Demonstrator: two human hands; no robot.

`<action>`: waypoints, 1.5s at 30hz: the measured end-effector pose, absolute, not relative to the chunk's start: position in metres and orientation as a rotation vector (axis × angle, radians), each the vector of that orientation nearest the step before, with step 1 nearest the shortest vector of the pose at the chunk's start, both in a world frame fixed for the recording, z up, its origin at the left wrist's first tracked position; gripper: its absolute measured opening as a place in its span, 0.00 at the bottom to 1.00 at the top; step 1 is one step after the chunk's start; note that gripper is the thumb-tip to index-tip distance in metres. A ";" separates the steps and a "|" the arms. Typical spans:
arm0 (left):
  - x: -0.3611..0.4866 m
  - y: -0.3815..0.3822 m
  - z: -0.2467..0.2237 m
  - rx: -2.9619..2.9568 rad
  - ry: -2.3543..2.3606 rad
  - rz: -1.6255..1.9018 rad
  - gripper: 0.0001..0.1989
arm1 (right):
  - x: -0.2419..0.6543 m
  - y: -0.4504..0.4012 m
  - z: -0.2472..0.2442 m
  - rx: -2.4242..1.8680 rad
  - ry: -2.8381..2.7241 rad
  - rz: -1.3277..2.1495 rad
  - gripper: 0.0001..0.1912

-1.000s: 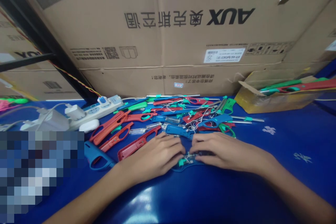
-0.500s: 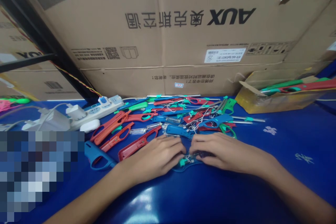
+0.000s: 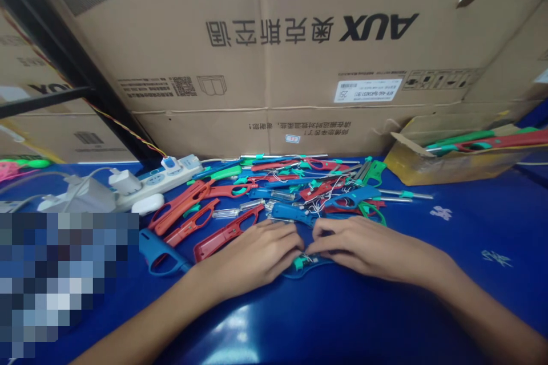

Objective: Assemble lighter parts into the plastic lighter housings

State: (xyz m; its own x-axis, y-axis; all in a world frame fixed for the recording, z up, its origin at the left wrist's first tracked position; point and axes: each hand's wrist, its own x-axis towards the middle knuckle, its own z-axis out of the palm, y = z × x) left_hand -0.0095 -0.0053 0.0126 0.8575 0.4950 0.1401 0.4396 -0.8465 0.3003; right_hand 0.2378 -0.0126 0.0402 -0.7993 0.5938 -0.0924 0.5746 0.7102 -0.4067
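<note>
On the blue tabletop a blue lighter casing [image 3: 299,274] lies between my two hands, with a green part [image 3: 301,263] and thin white wires in it. My left hand [image 3: 268,251] is closed on the casing's left end, its fingertips partly hidden. Coming from the other side, my right hand [image 3: 363,245] has thumb and fingers pinched together over the wires; what sits between them is hidden. Just beyond my hands lies a blue lighter handle [image 3: 291,214]. A red casing half [image 3: 229,234] is beside my left hand.
A heap of lighter parts with metal tubes [image 3: 394,197] spreads behind my hands. At left are a power strip [image 3: 171,179], a white case [image 3: 148,204] and a blue casing half [image 3: 162,254]. An open carton [image 3: 449,165] holds lighters; a large cardboard box [image 3: 299,80] stands behind.
My right fingers have shifted left towards my left fingertips and closed into a pinch. A dark piece seen under my right hand earlier is out of sight. My left hand stays nearly still.
</note>
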 end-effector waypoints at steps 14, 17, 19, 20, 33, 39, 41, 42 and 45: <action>-0.009 -0.004 0.013 2.766 0.697 0.366 0.09 | 0.239 -0.014 0.038 -0.971 -2.837 0.642 0.16; -0.009 -0.004 0.013 2.774 0.694 0.382 0.09 | 0.238 -0.015 0.037 -0.959 -2.828 0.645 0.16; -0.010 -0.004 0.012 2.781 0.695 0.376 0.09 | 0.237 -0.016 0.037 -0.951 -2.828 0.663 0.15; -0.010 -0.004 0.012 2.783 0.699 0.369 0.09 | 0.236 -0.016 0.037 -0.945 -2.827 0.674 0.14; -0.010 -0.004 0.012 2.797 0.700 0.374 0.09 | 0.235 -0.016 0.034 -0.926 -2.817 0.651 0.13; -0.010 -0.004 0.011 2.794 0.717 0.355 0.09 | 0.235 -0.015 0.036 -0.934 -2.821 0.670 0.13; -0.010 -0.005 0.011 2.789 0.713 0.348 0.08 | 0.234 -0.015 0.036 -0.946 -2.829 0.680 0.13; -0.010 -0.005 0.011 2.788 0.709 0.345 0.08 | 0.234 -0.015 0.036 -0.951 -2.834 0.685 0.13; -0.010 -0.005 0.011 2.794 0.704 0.331 0.08 | 0.234 -0.016 0.035 -0.962 -2.840 0.695 0.11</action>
